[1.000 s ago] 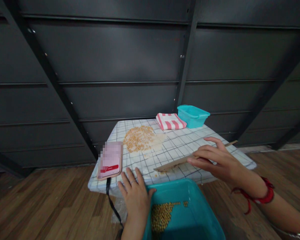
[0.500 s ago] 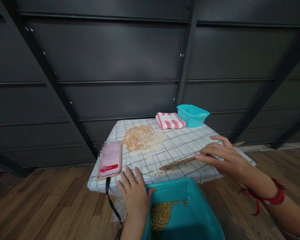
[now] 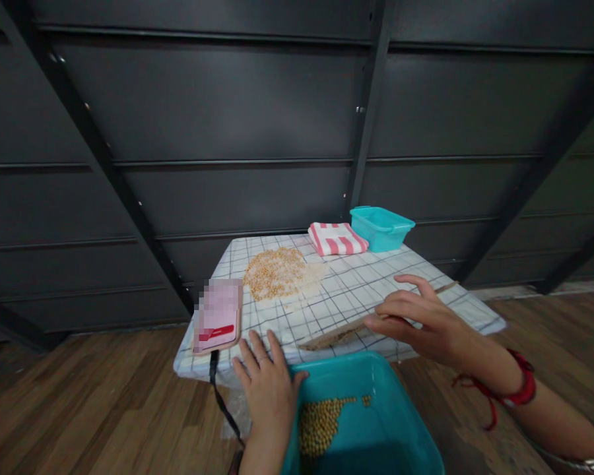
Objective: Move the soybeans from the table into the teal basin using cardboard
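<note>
Our right hand, holding a stick, has shifted nearer the basin, whose near end is cropped; our left hand splays over its left rim.

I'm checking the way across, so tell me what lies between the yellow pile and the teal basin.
The head view shows checked cloth and a brown strip, held in the right hand, between the yellow pile and the teal basin.
</note>
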Available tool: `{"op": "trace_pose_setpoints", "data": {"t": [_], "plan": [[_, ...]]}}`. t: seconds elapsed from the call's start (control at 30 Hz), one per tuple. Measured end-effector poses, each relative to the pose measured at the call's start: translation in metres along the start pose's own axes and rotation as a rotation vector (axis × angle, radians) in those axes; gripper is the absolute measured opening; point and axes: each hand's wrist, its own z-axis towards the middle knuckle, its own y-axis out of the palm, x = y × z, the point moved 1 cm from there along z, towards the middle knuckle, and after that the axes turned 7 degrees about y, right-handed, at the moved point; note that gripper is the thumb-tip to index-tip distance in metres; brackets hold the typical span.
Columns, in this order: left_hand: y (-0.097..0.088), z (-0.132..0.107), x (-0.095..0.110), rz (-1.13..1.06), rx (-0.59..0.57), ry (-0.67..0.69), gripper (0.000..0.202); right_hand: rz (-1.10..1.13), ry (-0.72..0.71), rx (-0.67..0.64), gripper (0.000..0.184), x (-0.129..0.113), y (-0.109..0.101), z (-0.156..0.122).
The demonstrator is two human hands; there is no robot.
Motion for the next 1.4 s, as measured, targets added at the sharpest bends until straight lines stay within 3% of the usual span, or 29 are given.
{"op": "trace_pose_setpoints", "data": {"t": [0.2,0.47,0.73,0.93,1.03,1.23,1.4], "plan": [[0.004,-0.002,-0.002,-0.036,-0.004,-0.012,0.078,0.127,0.092,-0.021,0.008,-0.007,-0.011,-0.003],[0.001,-0.001,-0.004,-0.021,-0.040,0.009,0.076,0.112,0.186,-0.013,0.005,-0.007,-0.017,-0.005],[-0.012,0.005,-0.001,-0.045,-0.078,-0.020,0.076,-0.021,0.009,0.012,0.021,-0.011,-0.001,-0.005],[0.002,-0.001,-0.005,-0.038,-0.038,0.018,0.082,-0.279,-0.122,0.164,0.028,-0.007,0.022,-0.001],[0.007,-0.003,-0.007,-0.037,-0.034,0.025,0.083,-0.317,-0.127,0.197,0.029,-0.003,0.025,0.000],[0.007,-0.003,-0.006,-0.002,-0.040,0.026,0.083,-0.205,-0.125,0.167,0.029,-0.011,0.010,-0.009],[0.003,0.000,-0.003,0.021,-0.016,-0.019,0.084,-0.289,-0.141,0.202,0.030,-0.005,0.028,-0.005]]}}
